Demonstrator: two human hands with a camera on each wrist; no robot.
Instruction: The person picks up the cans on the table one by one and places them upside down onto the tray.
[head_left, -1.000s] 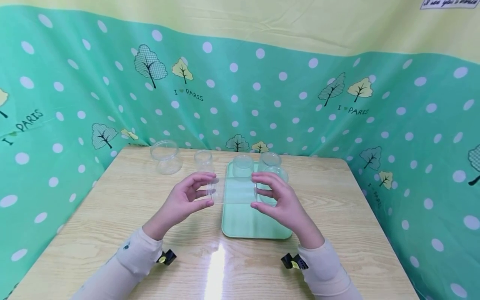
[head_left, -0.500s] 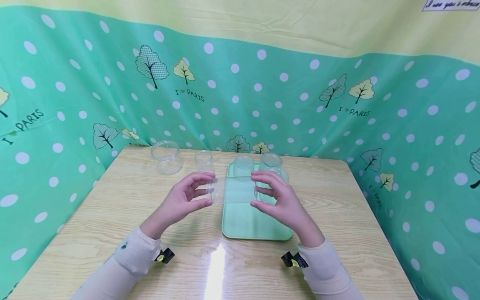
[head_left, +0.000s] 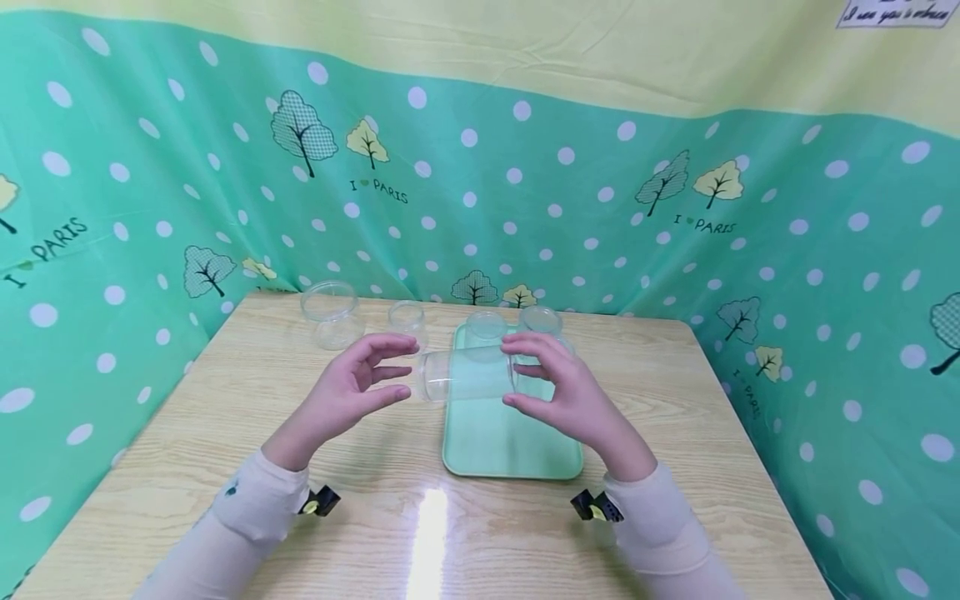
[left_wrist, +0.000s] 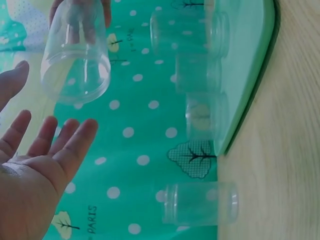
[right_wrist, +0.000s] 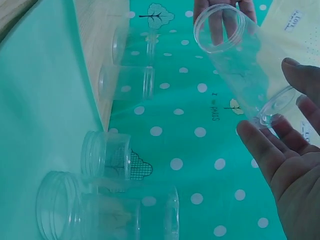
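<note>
A clear plastic jar (head_left: 474, 375) lies sideways in the air above the green tray (head_left: 510, 454). My right hand (head_left: 562, 390) holds it at its base end, thumb below and fingers above in the head view. In the right wrist view the jar's threaded mouth (right_wrist: 220, 28) points away from that hand. My left hand (head_left: 351, 392) is beside the mouth end, apart from the jar, with thumb and fingers spread. The left wrist view shows a gap between the left fingers (left_wrist: 80, 142) and the jar's rim.
Several clear jars stand at the back of the tray, among them a short jar (head_left: 486, 327) and another jar (head_left: 540, 319). Off the tray to the left are a small jar (head_left: 406, 315) and a wide jar (head_left: 328, 304) on the wooden table (head_left: 225, 417). Polka-dot cloth (head_left: 450, 167) hangs behind.
My left hand has let go of the jar's mouth end and moved left, away from it. The jar stays in my right hand, slightly higher.
</note>
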